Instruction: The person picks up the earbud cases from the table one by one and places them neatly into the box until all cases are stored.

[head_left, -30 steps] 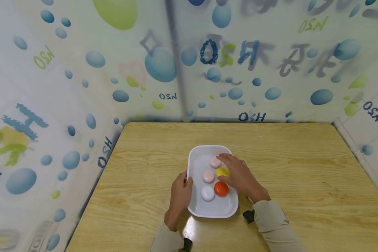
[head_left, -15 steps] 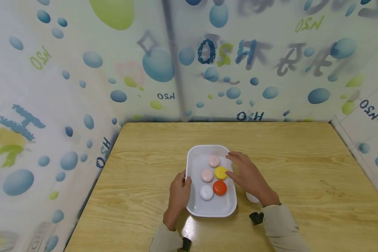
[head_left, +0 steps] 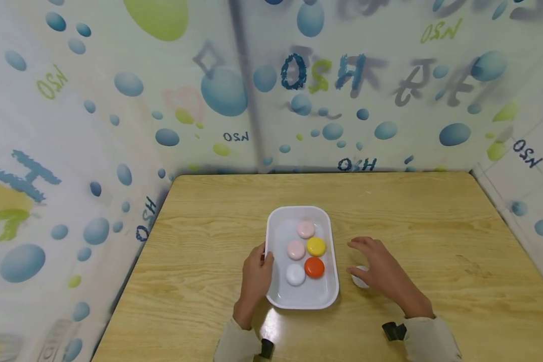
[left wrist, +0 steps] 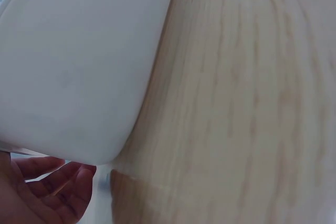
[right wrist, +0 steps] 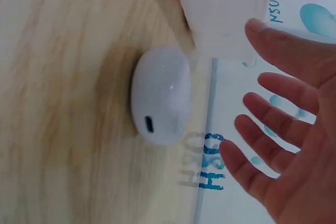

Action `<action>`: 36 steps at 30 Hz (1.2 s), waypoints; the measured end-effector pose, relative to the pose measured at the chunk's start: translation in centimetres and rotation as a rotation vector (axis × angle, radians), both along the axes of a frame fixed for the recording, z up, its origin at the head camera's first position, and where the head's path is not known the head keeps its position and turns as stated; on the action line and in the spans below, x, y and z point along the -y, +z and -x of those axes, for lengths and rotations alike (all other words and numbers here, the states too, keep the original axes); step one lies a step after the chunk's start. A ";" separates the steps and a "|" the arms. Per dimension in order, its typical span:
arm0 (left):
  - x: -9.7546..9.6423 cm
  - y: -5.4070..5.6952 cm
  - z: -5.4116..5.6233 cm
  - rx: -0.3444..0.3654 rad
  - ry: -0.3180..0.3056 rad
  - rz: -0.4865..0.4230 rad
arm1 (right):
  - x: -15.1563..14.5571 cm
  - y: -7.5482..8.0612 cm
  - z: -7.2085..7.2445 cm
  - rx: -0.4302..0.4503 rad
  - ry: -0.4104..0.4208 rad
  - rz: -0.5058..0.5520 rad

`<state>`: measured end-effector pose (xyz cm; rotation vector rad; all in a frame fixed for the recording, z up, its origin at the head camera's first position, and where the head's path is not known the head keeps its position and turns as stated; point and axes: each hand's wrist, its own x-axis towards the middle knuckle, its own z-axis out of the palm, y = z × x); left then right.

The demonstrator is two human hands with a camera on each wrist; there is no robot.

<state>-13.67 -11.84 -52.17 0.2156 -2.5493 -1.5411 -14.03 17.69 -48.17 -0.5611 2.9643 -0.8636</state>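
A white rectangular tray (head_left: 281,296) lies on the table with several smooth, rounded discs in it. There are two pink discs (head_left: 305,229), a yellow disc (head_left: 316,246), a red disc (head_left: 314,267) and a white disc (head_left: 295,274). My left hand (head_left: 256,274) grips the tray's left side, thumb over the rim; in the left wrist view its fingers (left wrist: 79,195) are curled beside the tray wall. Right of the tray, my right hand (head_left: 384,269) hovers with spread fingers, holding nothing. Below it sits a rounded white object (right wrist: 161,95) with a small dark slot, partly hidden in the head view.
The wooden table (head_left: 208,221) meets a patterned wall (head_left: 271,90) at the back, with more patterned walls at left and right. Bare wood shows on both sides of the tray. Dark straps (head_left: 393,331) sit at the sleeves.
My right hand has moved right, from over the tray past its right edge to above the white object, which has come into view. The left hand keeps holding the tray.
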 end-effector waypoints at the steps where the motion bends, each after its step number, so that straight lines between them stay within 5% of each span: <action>1: 0.0 0.0 0.0 -0.002 0.001 -0.001 | -0.1 -0.1 -0.2 0.009 0.003 -0.006; 15: 0.1 0.0 0.0 -0.003 0.006 0.002 | -0.6 -1.2 -1.8 0.136 0.027 -0.046; 28: 0.1 0.2 -0.1 0.004 0.002 -0.011 | -0.6 -1.9 -1.9 0.069 0.047 -0.071; 36: 0.1 0.3 -0.1 0.007 -0.001 -0.014 | -0.4 -0.6 -1.0 0.052 0.021 -0.033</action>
